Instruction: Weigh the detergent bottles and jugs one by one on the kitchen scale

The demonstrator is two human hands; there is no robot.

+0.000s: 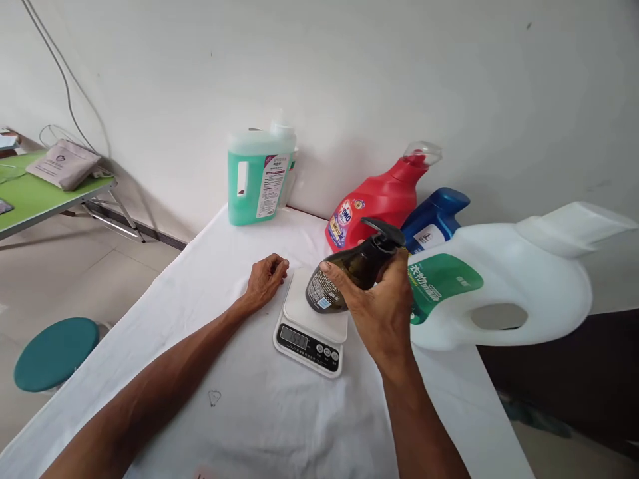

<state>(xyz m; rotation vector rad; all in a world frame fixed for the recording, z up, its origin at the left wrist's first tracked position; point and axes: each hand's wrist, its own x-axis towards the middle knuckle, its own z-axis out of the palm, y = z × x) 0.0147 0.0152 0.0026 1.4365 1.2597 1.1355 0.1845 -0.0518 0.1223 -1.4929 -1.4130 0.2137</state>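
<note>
Weighing underway: my right hand (382, 309) grips a dark pump bottle (352, 269) tilted over the kitchen scale (312, 326); left hand (267, 279) rests loosely curled, empty; next, set it upright.

Green jug (259, 174) stood against wall, red bottle (378, 199) and blue bottle (435, 216) leaned beside it, white jug (504, 286) laid on its side at table (249, 426) edge, teal stool (56, 351) on floor, pouch (64, 163) laid on green table (34, 196).
</note>
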